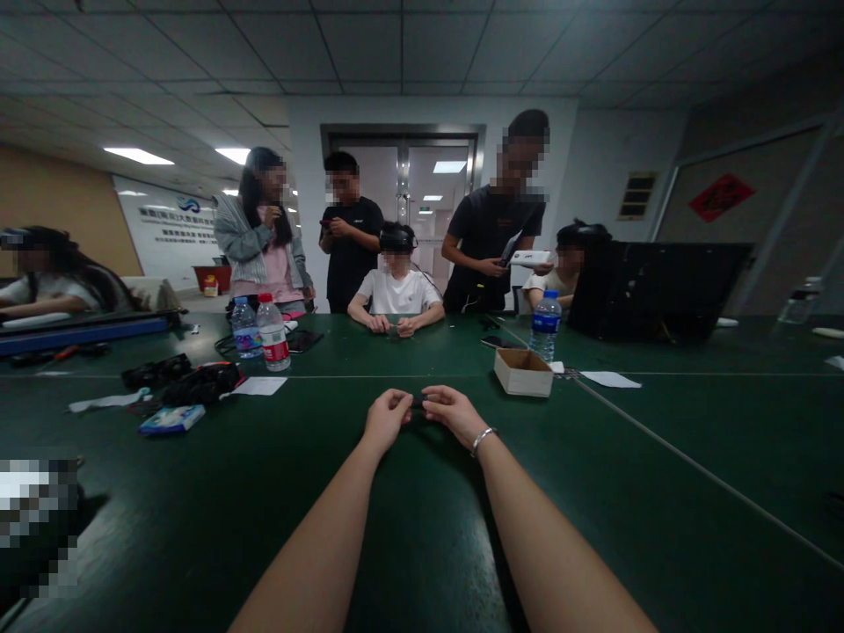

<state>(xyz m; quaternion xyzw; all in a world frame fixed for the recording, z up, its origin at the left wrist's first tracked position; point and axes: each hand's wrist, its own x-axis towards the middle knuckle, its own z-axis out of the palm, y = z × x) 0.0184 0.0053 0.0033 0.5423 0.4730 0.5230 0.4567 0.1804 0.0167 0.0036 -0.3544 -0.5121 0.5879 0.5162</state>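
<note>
Both my hands meet over the middle of the dark green table (422,510). A small dark object (418,400) is held between them, too small to identify. My left hand (388,418) is closed, its thumb and fingers pinching the object's left end. The right end sits between the thumb and fingers of my right hand (454,413), which has a silver bracelet (483,440) at the wrist.
An open cardboard box (523,380) stands right of my hands, beside a blue-labelled bottle (546,325). Two bottles, dark gear (201,380) and a small blue packet (171,419) lie to the left. A person (396,286) sits opposite; others stand behind. A black monitor (659,286) is at right.
</note>
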